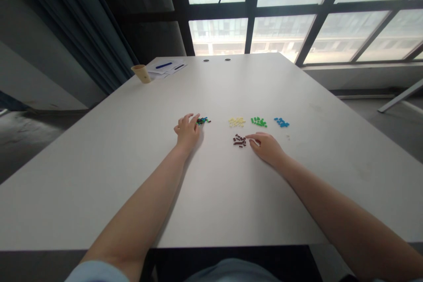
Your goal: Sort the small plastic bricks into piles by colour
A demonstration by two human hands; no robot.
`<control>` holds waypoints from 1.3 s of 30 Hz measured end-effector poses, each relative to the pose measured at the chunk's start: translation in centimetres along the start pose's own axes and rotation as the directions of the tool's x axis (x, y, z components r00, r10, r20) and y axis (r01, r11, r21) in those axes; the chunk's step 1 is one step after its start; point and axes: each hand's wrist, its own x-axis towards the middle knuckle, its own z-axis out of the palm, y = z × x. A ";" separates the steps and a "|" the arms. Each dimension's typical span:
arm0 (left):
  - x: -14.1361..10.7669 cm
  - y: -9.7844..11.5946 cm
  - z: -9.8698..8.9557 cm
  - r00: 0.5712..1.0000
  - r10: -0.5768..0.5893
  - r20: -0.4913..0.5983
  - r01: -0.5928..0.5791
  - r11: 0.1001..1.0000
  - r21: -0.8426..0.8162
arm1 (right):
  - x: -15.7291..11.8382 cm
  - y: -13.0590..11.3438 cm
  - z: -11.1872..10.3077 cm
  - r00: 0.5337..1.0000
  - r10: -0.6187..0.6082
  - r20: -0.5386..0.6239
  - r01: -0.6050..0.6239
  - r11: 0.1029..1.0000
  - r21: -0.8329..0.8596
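Note:
My left hand (187, 131) rests beside a small mixed pile of coloured building bricks (202, 120), its fingers spread and partly covering the pile's left side. My right hand (264, 145) lies at the right edge of a group of dark brown bricks (239, 141), index finger stretched out and touching or nearly touching them. I cannot tell whether a small piece is under its fingertip. Behind the brown group are pale yellow bricks (237, 122), green bricks (259, 122) and blue bricks (281, 122), each colour in its own cluster.
A few faint clear or white pieces (288, 137) lie below the blue cluster. On the white table (109, 176), a tan paper cup (141, 73) stands tilted-looking at the far left edge, near papers (161, 68) with a blue pen (164, 65). Large windows rise behind.

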 end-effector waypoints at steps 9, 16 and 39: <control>-0.7 1.7 0.4 0.956 0.146 0.252 -0.192 0.967 0.168 | -0.1 -0.5 -0.4 0.997 -0.005 -0.078 0.008 0.999 0.040; -0.5 1.6 0.4 0.973 0.182 0.146 -0.194 0.978 0.078 | -0.1 -0.6 -0.7 0.994 -0.018 -0.107 0.023 0.999 0.045; -4.3 8.0 -3.6 0.693 0.287 0.661 0.688 0.011 -0.726 | -0.2 -0.5 -1.2 0.991 -0.052 -0.121 0.056 0.998 0.031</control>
